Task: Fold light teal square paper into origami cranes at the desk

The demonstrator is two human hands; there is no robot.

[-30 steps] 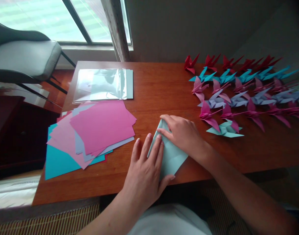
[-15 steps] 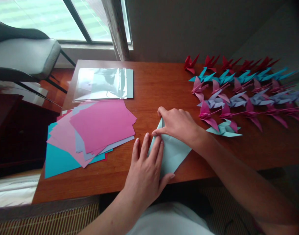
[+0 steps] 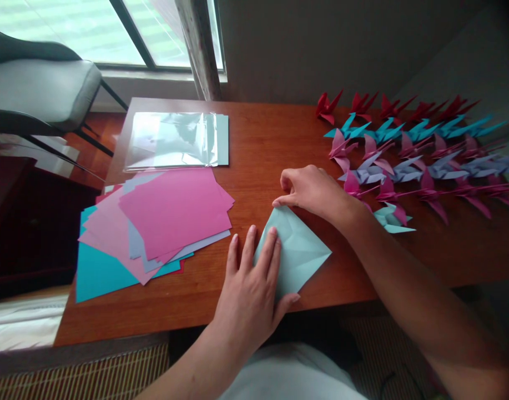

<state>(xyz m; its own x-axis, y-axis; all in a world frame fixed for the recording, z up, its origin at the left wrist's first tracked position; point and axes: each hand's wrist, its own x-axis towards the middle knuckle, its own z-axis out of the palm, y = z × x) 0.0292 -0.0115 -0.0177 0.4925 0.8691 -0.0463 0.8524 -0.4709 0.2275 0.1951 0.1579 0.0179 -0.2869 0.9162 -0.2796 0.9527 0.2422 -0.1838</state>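
Observation:
A pale mint paper square (image 3: 300, 250), folded with creases showing, lies near the front edge of the wooden table (image 3: 271, 144). My left hand (image 3: 250, 283) lies flat on its left part, fingers stretched out and spread. My right hand (image 3: 312, 191) rests at the paper's top corner, fingers curled, with the fingertips pressed on that corner.
A loose stack of pink, lilac and cyan paper sheets (image 3: 162, 222) lies at the left. Behind it sits a clear plastic sleeve (image 3: 177, 139). Rows of several folded paper cranes (image 3: 404, 150) fill the table's right side. A grey chair (image 3: 38, 89) stands by the window.
My right hand has slid up off the mint paper to its top corner, uncovering the creased face. My left hand has stayed flat on the paper.

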